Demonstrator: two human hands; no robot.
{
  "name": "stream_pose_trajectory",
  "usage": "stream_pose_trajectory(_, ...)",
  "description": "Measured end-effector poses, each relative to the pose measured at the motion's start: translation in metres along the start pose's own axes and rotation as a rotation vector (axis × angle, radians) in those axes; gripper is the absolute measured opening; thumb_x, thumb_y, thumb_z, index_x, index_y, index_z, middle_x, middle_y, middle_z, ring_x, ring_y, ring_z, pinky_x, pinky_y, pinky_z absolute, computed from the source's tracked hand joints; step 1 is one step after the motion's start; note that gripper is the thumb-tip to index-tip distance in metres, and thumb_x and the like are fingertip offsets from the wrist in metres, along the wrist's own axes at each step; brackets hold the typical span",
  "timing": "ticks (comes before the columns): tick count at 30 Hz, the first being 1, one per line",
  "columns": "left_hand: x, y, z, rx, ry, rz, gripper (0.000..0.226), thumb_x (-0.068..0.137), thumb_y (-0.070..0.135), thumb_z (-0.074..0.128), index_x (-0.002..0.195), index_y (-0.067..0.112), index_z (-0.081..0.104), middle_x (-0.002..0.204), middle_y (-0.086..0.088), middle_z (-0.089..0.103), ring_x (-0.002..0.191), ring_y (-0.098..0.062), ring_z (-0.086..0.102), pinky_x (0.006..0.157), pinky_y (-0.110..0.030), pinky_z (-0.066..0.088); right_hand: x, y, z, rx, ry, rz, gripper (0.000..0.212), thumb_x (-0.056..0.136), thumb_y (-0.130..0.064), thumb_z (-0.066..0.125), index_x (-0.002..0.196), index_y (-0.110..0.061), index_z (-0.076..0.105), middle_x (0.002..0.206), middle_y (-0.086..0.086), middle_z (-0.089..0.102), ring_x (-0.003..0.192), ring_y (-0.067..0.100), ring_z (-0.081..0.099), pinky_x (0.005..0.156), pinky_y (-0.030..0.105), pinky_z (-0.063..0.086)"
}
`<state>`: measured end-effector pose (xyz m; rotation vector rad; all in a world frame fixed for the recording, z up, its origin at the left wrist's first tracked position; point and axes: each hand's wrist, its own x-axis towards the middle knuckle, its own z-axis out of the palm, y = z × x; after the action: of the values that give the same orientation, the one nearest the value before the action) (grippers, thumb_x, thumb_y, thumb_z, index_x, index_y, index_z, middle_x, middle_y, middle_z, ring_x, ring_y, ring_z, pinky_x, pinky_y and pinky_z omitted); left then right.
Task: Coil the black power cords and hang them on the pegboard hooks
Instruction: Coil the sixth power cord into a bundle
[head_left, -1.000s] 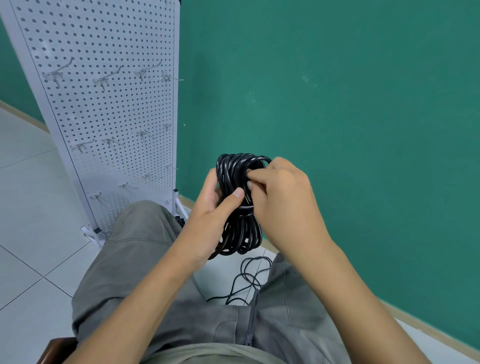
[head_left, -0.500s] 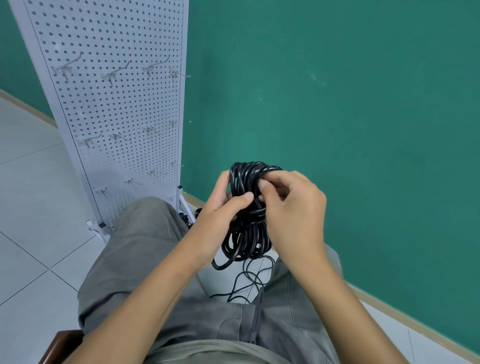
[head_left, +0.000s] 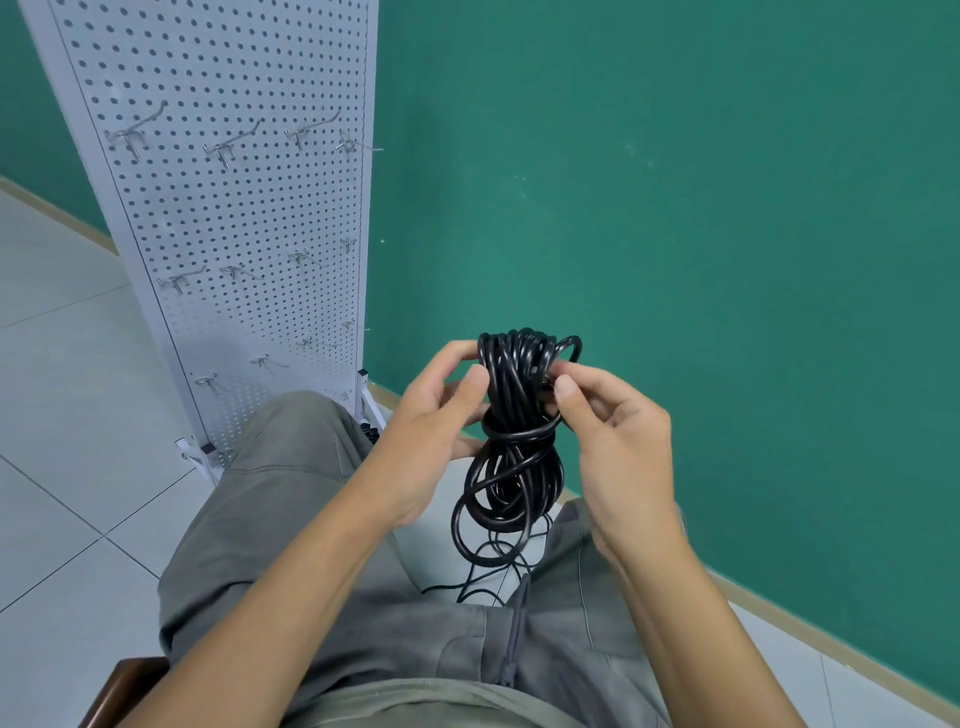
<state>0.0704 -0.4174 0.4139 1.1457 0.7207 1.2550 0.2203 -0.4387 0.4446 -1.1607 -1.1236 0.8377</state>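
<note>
Black coiled power cord (head_left: 514, 415) is gripped by the left hand (head_left: 441, 421); its tail's now been cinched round by the right hand (head_left: 608, 431), pinched — pegboard hooks (head_left: 228, 148) next, probably.

cord (head_left: 511, 415): between both hands, above the lap
left hand (head_left: 431, 426): left of cord, touching it
right hand (head_left: 618, 441): right of cord, touching it
pegboard (head_left: 234, 218): far left, standing on floor (head_left: 62, 415) before wall (head_left: 675, 208)
hooks (head_left: 228, 148): in rows on pegboard
</note>
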Motion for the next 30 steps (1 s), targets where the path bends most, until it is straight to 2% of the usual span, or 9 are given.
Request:
stream_pose_trajectory(3,0.002,0.000,-0.004,0.002,-0.008,-0.028,0.031,0.093,0.034,0.062,0.121,0.020,0.060,0.118,-0.030,0.064,0.099,-0.026,0.068,0.071,-0.039,0.060,-0.001,0.009,-0.007,0.151,-0.073,0.109,0.018,0.097,0.000,0.061,0.106,-0.008,0.074,0.103,0.012,0.078,0.101,0.023,0.073,0.093,0.028,0.054)
stream_pose_trajectory(7,0.004,-0.003,-0.005,0.022,-0.020,-0.072,0.034,0.086,0.032,0.068,0.113,0.021,0.050,0.097,-0.005,0.072,0.083,-0.016,0.067,0.064,-0.035,0.059,0.004,0.015,-0.012,0.179,-0.130,0.150,0.020,0.100,0.000,0.057,0.114,0.000,0.071,0.106,0.016,0.077,0.101,0.025,0.073,0.093,0.031,0.054)
stream_pose_trajectory(12,0.007,-0.007,-0.001,-0.036,0.121,-0.086,0.030,0.090,0.015,0.073,0.109,0.012,0.049,0.083,0.005,0.071,0.069,-0.007,0.066,0.055,-0.026,0.055,0.006,0.020,-0.008,0.263,-0.268,0.132,0.027,0.104,0.003,0.045,0.115,-0.001,0.070,0.115,0.016,0.075,0.110,0.023,0.071,0.095,0.030,0.054)
stream_pose_trajectory(17,0.024,-0.015,-0.002,0.028,0.290,-0.079,0.024,0.090,0.021,0.076,0.094,0.005,0.058,0.076,-0.009,0.068,0.060,-0.008,0.065,0.056,-0.030,0.059,0.026,0.038,-0.004,0.345,-0.334,0.149,0.032,0.106,0.001,0.037,0.125,0.005,0.063,0.123,0.017,0.071,0.118,0.023,0.066,0.098,0.027,0.052)
stream_pose_trajectory(19,0.039,-0.020,-0.010,0.088,0.269,-0.084,0.023,0.094,0.020,0.073,0.088,0.004,0.057,0.080,-0.012,0.068,0.062,-0.010,0.065,0.055,-0.031,0.058,0.040,0.046,-0.005,0.303,-0.361,0.139,0.032,0.108,-0.002,0.037,0.120,0.007,0.065,0.123,0.016,0.071,0.117,0.023,0.065,0.101,0.030,0.051)
stream_pose_trajectory(22,0.065,-0.030,-0.024,0.198,0.272,-0.068,0.033,0.092,0.018,0.076,0.083,-0.004,0.054,0.084,-0.016,0.066,0.072,-0.020,0.065,0.059,-0.031,0.057,0.067,0.062,-0.008,0.094,-0.372,0.133,0.030,0.108,-0.007,0.042,0.096,0.001,0.069,0.114,0.010,0.073,0.108,0.019,0.064,0.104,0.036,0.050)
stream_pose_trajectory(26,0.101,-0.049,-0.049,0.517,0.303,-0.012,0.040,0.075,0.030,0.089,0.076,0.003,0.059,0.092,0.004,0.079,0.088,-0.022,0.075,0.090,-0.047,0.059,0.104,0.091,-0.018,-0.254,-0.328,0.218,0.026,0.106,-0.012,0.049,0.108,-0.016,0.075,0.110,-0.003,0.077,0.108,0.012,0.069,0.096,0.032,0.053)
stream_pose_trajectory(28,0.118,-0.060,-0.061,0.704,0.281,-0.014,0.040,0.068,0.041,0.089,0.071,0.016,0.058,0.098,0.012,0.078,0.092,-0.017,0.072,0.091,-0.047,0.057,0.118,0.106,-0.024,-0.331,-0.345,0.251,0.022,0.106,-0.011,0.050,0.112,-0.015,0.071,0.108,-0.001,0.076,0.102,0.013,0.069,0.087,0.025,0.053)
stream_pose_trajectory(30,0.133,-0.073,-0.070,0.905,0.251,0.003,0.038,0.073,0.038,0.090,0.072,0.018,0.057,0.098,0.009,0.073,0.089,-0.016,0.065,0.088,-0.041,0.053,0.133,0.118,-0.030,-0.361,-0.373,0.291,0.020,0.106,-0.011,0.051,0.114,-0.014,0.068,0.110,0.002,0.076,0.096,0.011,0.067,0.084,0.024,0.052)
